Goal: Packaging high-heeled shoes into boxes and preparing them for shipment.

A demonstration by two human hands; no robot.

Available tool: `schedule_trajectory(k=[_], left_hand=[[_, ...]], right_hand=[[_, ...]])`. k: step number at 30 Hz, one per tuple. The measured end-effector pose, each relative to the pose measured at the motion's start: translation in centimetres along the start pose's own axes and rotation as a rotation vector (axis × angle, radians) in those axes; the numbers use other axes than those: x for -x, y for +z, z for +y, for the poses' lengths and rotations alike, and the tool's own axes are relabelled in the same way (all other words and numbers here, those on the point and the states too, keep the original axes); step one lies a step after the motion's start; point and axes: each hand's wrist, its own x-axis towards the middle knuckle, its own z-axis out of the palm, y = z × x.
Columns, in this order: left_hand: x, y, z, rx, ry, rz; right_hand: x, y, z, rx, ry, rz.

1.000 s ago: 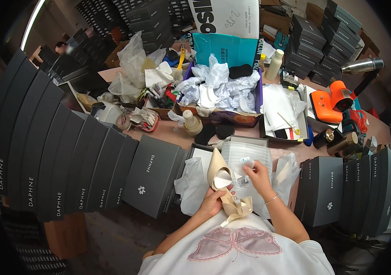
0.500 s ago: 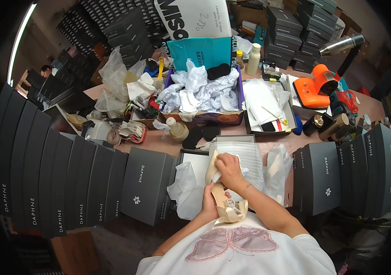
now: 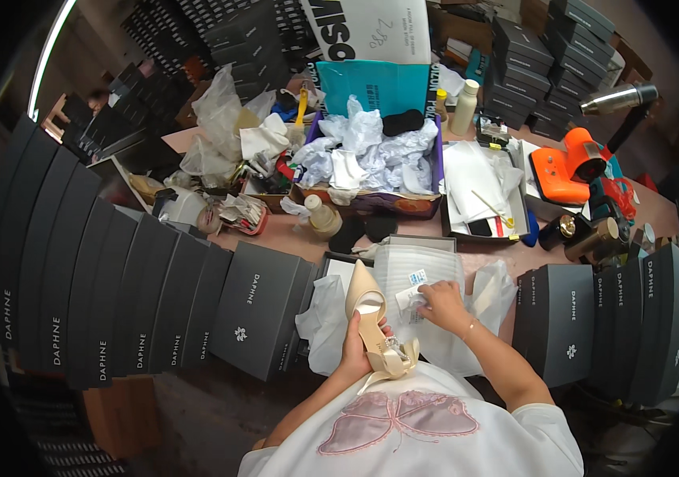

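Note:
My left hand (image 3: 355,350) is wrapped round a beige pointed-toe shoe (image 3: 362,289), its toe away from me. A beige strap and a sparkling ornament (image 3: 392,345) show at the heel end, close to my shirt. White lining or stuffing shows inside the toe opening. To the right, my right hand (image 3: 444,307) is closed in a pinch on a small white packet (image 3: 409,297). That packet is over a ribbed white foam sheet (image 3: 404,258) lying in an open shoebox (image 3: 423,241). A small blue-and-white label (image 3: 417,277) shows just beyond it.
Wrinkled white wrapping (image 3: 323,322) hangs left of the shoe; a translucent bag (image 3: 492,290) lies on the right. Dark grey shoeboxes (image 3: 256,310) line both sides. Behind are a carton of crumpled paper (image 3: 423,208), a bottle (image 3: 321,219) and an orange tool (image 3: 560,176).
My right hand has left the shoe's toe and moved right with the small white packet. The shoe's toe opening now faces up in my left hand. The whole view has shifted slightly.

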Motion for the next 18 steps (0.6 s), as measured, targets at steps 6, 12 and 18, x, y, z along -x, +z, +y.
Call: schedule_trajectory(k=[6,12,18], left_hand=[[0.4,2.3,-0.3,0.103,0.032,-0.107],[0.0,2.3,-0.4,-0.158,0.071,-0.087],[0.9,2.0,-0.6,-0.243,-0.089,-0.075]], right_hand=[[-1.4,-1.4,-7.1,-0.399,-0.338,0.150],[-2.2,-0.2,-6.9,-0.187,-0.275,0.446],[-1.7,-0.2,-6.8,-0.721,0.098,0.263]])
